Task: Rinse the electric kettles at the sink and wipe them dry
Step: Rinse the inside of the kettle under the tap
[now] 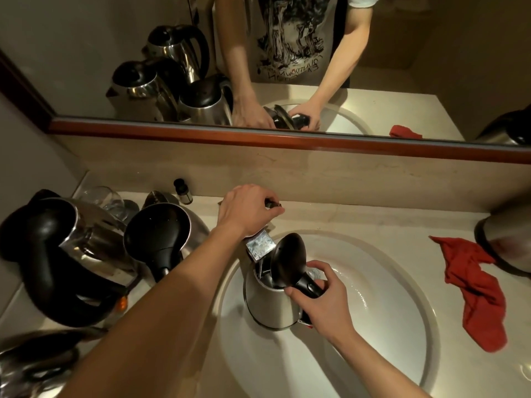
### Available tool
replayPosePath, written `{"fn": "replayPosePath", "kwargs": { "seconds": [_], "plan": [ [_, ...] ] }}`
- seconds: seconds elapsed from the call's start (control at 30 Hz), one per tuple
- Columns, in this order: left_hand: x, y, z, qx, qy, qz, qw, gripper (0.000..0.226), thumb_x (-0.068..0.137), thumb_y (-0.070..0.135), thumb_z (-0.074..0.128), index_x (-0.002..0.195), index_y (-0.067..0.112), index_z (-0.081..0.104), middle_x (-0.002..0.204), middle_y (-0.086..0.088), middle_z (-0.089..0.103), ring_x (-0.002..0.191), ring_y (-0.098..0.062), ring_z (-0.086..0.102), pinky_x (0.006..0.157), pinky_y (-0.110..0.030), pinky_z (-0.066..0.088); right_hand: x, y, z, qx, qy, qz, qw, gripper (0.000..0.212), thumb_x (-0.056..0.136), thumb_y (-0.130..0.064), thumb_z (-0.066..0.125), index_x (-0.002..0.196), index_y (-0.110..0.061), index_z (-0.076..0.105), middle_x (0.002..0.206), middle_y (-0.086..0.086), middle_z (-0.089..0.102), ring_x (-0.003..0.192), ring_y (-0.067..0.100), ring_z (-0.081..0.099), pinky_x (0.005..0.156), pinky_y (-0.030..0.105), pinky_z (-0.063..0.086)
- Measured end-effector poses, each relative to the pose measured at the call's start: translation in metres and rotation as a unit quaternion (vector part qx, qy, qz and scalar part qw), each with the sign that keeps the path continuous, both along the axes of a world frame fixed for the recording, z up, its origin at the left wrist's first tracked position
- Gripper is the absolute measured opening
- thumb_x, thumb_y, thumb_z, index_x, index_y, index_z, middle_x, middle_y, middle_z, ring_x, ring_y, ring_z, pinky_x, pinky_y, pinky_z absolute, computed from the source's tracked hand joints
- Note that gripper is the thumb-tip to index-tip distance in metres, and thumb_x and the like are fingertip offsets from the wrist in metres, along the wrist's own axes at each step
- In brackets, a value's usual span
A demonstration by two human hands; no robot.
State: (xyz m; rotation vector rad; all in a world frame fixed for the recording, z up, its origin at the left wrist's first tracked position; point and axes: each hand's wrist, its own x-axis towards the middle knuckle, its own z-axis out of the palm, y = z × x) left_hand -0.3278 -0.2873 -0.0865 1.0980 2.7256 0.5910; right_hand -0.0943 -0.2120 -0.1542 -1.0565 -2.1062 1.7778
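One steel electric kettle with open black lid (271, 294) sits in my white oval sink (402, 297), right hand (321, 300) wrapped round its black handle. Left hand (245, 209) at 12 o'clock curls on the chrome tap lever (274, 206). Red cloth (474, 291) at 3 o'clock; two more steel kettles (86, 254) at 9.

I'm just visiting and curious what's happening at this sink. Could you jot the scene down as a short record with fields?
Place: white oval sink set in a counter, below a mirror
Left hand: on the faucet handle behind the basin
Right hand: grips the black handle of the steel kettle
Kettle in the sink: lid open, under the faucet spout
Waiting kettles: two to the left, a nearer kettle and one behind it
Cloth: red rag on the counter to the right
Also there: drinking glass and small bottle by the wall
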Motion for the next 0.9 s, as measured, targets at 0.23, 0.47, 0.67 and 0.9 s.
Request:
{"fn": "replayPosePath", "kwargs": {
  "seconds": [0.23, 0.47, 0.67, 0.9],
  "plan": [
    [0.0017, 0.0019, 0.0018, -0.007, 0.008, 0.007, 1.000, 0.031, 0.090, 0.059, 0.060, 0.104, 0.036, 0.076, 0.102, 0.010, 0.074, 0.100, -0.020, 0.064, 0.079, -0.032, 0.041, -0.0009, 0.0017, -0.0017, 0.015, -0.004, 0.010, 1.000, 0.054, 0.069, -0.019, 0.092, 0.112, -0.031, 0.061, 0.059, 0.002, 0.067, 0.047, 0.016, 0.056, 0.048, 0.030, 0.048],
    [0.0025, 0.0018, 0.0030, -0.011, 0.007, 0.010, 1.000, 0.031, 0.091, 0.059, 0.059, 0.104, 0.036, 0.076, 0.101, 0.008, 0.074, 0.101, -0.021, 0.064, 0.083, -0.035, 0.044, -0.0024, 0.0028, -0.0043, 0.011, -0.008, 0.011, 1.000, 0.058, 0.058, -0.043, 0.087, 0.109, -0.040, 0.059, 0.062, 0.003, 0.068, 0.049, 0.016, 0.056, 0.052, 0.032, 0.049],
    [0.0033, 0.0014, 0.0054, -0.011, 0.007, 0.010, 1.000, 0.030, 0.091, 0.057, 0.060, 0.105, 0.035, 0.076, 0.102, 0.010, 0.075, 0.101, -0.020, 0.065, 0.084, -0.034, 0.045, -0.0023, 0.0041, -0.0042, 0.033, -0.009, 0.018, 0.999, 0.058, 0.057, -0.045, 0.085, 0.109, -0.041, 0.059, 0.062, 0.005, 0.069, 0.051, 0.016, 0.056, 0.055, 0.041, 0.052],
    [0.0036, 0.0012, 0.0053, -0.009, 0.003, 0.010, 1.000, 0.031, 0.090, 0.057, 0.060, 0.105, 0.036, 0.076, 0.101, 0.009, 0.075, 0.100, -0.021, 0.065, 0.083, -0.034, 0.045, -0.0007, 0.0060, -0.0038, 0.078, -0.015, 0.029, 0.996, 0.052, 0.063, -0.048, 0.083, 0.110, -0.040, 0.062, 0.062, 0.001, 0.069, 0.051, 0.018, 0.058, 0.056, 0.043, 0.058]
  ]
}}
